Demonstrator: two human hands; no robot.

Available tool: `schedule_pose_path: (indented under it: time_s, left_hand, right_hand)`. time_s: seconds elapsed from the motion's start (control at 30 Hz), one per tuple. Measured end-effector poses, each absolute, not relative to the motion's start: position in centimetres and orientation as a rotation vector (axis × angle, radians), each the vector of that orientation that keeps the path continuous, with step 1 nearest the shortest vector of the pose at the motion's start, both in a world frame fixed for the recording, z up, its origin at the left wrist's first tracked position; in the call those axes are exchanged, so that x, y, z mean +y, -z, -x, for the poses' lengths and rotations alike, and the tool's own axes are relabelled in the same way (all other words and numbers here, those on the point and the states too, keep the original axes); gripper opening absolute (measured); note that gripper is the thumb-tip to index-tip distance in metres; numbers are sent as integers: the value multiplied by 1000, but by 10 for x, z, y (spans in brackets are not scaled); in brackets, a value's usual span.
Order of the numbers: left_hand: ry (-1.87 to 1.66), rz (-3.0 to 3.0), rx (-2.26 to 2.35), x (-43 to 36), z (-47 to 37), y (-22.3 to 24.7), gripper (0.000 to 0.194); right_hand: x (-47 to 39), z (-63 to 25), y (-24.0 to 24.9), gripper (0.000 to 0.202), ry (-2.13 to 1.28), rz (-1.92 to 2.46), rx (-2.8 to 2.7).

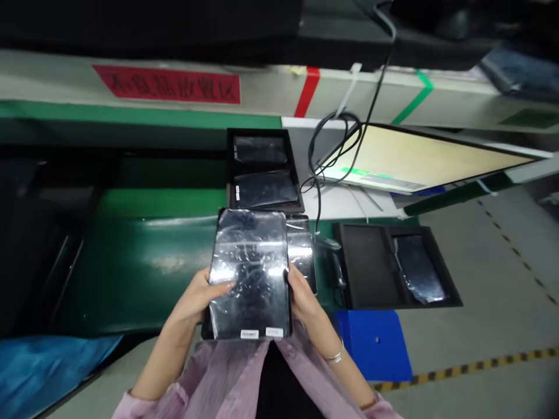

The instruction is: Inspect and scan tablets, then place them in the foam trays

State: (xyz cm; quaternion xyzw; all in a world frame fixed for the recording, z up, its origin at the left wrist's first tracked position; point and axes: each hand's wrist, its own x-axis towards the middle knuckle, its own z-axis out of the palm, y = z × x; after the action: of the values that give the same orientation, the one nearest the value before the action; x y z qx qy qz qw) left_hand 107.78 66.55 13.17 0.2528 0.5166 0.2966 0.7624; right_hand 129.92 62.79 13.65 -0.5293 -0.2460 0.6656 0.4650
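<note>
A dark flat tablet-like device [251, 262] in clear glossy film, with two small white labels at its lower edge, is held up in front of my body. My left hand [205, 297] grips its left edge, the thumb lying across the front. At the right edge my right hand [301, 291] holds it, fingers partly hidden behind. Behind it and to the right, a second dark device [300, 244] lies on the green surface, partly covered. Beyond them a black tray [230, 198] contains two film-wrapped devices.
To the right stand a handheld scanner [334, 256], a black tray [367, 299] with one wrapped device, and a blue panel [375, 346]. Black cables [318, 157] hang before a lit monitor [419, 157]. A shelf edge [271, 93] with a red sign crosses above.
</note>
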Motion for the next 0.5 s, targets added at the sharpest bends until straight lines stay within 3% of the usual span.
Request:
schedule_pose_path:
  time_s: [0.2, 0.4, 0.5]
  left_hand:
    - [-630, -562, 920, 664, -1104, -120, 52]
    - [-371, -652, 883, 651, -1090, -105, 43]
    - [-396, -610, 943, 644, -1094, -92, 49]
  right_hand:
    - [634, -1319, -135, 46, -1621, 1297, -347]
    - [646, -1336, -129, 51, -1584, 1301, -315]
    - [648, -1336, -124, 53, -1596, 1272, -312]
